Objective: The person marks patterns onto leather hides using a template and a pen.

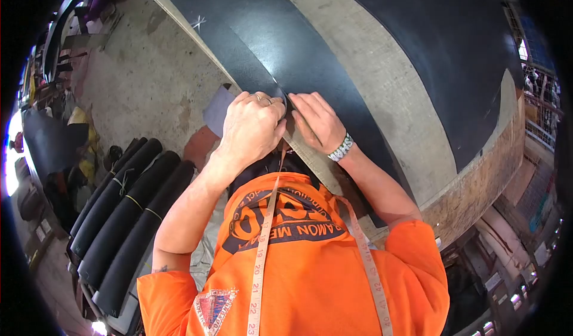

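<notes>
A smooth black sheet, which looks like leather (310,49), lies along the worktable, with a straight cut line running down it toward my hands. My right hand (319,121) is closed around a thin, narrow knife (306,125); its bright tip is at the end of the cut line. Close beside it, my left hand (253,121), with rings on a finger, is closed on the sheet's near end, where an edge curls up between the hands. My left fingertips are partly hidden. White scratch marks show on the sheet's far left part.
Another large black sheet (441,55) lies at the right of the worktable (352,14). Several tied black rolls (131,210) rest at lower left. Scraps (218,110) sit beyond the table's left edge, above the concrete floor (155,67). A measuring tape (258,276) hangs down my front.
</notes>
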`<act>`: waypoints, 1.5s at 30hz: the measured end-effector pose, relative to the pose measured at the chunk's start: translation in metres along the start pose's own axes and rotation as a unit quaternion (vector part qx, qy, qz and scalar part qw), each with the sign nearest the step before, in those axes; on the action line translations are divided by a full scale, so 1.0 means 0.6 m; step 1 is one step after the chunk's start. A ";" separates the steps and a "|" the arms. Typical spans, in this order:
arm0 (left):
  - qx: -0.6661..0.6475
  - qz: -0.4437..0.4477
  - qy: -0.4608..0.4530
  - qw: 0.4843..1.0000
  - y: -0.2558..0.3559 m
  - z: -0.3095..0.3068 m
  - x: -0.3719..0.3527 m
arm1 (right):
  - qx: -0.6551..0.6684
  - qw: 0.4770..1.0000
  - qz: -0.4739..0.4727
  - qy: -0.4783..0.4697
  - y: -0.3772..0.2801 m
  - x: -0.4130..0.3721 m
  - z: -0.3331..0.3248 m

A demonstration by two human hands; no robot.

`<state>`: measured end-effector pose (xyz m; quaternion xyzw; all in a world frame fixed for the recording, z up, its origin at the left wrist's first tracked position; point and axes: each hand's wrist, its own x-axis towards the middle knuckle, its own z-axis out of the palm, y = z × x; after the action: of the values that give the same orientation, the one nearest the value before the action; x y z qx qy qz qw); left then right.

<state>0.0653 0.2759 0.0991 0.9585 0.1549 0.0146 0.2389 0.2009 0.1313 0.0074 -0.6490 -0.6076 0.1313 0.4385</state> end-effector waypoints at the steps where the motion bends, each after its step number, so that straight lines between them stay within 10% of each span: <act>1: -0.001 0.001 -0.009 1.000 0.001 -0.003 0.000 | 0.003 1.000 -0.003 0.006 0.002 0.008 0.003; 21: -0.024 0.059 -0.072 0.995 -0.009 -0.118 0.017 | 0.015 0.998 -0.046 0.049 0.040 0.140 0.059; 29: 0.092 -0.148 -0.039 0.984 -0.110 -0.221 0.022 | 0.009 0.999 -0.014 0.039 0.036 0.130 0.058; 39: 0.263 -0.052 0.045 0.962 -0.101 -0.075 0.051 | -0.007 1.000 -0.007 0.005 0.033 0.129 0.054; 45: 0.085 -0.096 0.020 0.992 -0.133 -0.043 0.058 | -0.016 1.000 0.004 -0.015 0.034 0.130 0.052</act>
<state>0.0728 0.3653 0.0833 0.9555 0.2515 -0.0025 0.1540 0.2102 0.2173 0.0026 -0.6562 -0.6140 0.1327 0.4181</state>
